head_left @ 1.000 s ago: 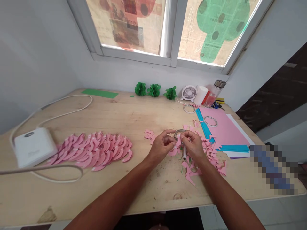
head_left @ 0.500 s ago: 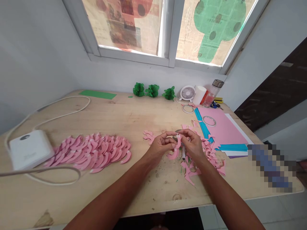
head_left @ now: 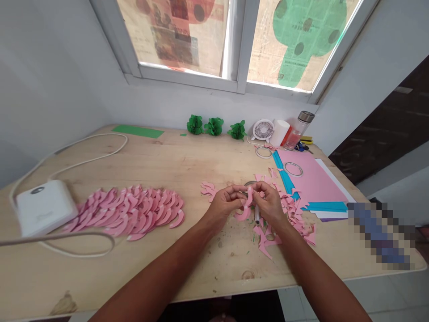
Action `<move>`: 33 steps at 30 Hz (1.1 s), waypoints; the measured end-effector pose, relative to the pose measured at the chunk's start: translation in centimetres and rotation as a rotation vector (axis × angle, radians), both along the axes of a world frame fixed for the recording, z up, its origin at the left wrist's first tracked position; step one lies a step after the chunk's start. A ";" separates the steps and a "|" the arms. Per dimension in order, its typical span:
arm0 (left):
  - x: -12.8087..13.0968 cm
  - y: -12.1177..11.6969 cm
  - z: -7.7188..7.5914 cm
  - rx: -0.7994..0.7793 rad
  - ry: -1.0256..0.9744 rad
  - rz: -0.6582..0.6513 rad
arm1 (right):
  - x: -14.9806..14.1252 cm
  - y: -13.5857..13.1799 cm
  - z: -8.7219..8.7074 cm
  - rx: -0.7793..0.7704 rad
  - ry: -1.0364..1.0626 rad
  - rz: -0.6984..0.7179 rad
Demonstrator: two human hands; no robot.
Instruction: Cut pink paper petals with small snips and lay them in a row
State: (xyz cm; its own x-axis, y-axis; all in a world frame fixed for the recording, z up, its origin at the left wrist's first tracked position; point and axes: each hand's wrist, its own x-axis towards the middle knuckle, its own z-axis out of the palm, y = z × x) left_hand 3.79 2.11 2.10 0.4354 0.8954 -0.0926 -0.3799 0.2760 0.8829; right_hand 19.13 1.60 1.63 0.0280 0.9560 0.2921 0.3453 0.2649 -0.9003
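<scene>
Pinching curved pink paper [head_left: 250, 196] in right hand [head_left: 271, 203], curling left hand [head_left: 226, 205] narrowly alongside, unclear whether gripping; ideally holding lightly, supporting lower curve, avoiding creases.

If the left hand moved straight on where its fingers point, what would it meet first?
Probably the pink paper piece held by the right hand; it may be touching it, depth is unclear.
</scene>
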 end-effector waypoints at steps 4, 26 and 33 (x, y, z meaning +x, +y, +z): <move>0.0 0.0 -0.1 0.003 -0.002 0.013 | 0.1 0.0 0.0 -0.030 0.017 0.042; -0.8 1.1 0.1 -0.136 -0.225 0.284 | -1.3 -0.5 0.7 -0.114 0.104 0.166; -0.4 0.9 -0.1 -0.079 -0.096 0.302 | -1.2 -0.2 0.4 -0.086 0.098 0.052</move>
State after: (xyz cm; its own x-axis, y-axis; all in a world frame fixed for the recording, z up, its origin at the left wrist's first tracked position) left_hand 3.35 3.05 2.02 0.1612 0.9771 -0.1387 -0.5354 0.2047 0.8194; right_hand 17.90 1.37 2.01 0.0026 0.9782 0.2076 0.2427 0.2008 -0.9491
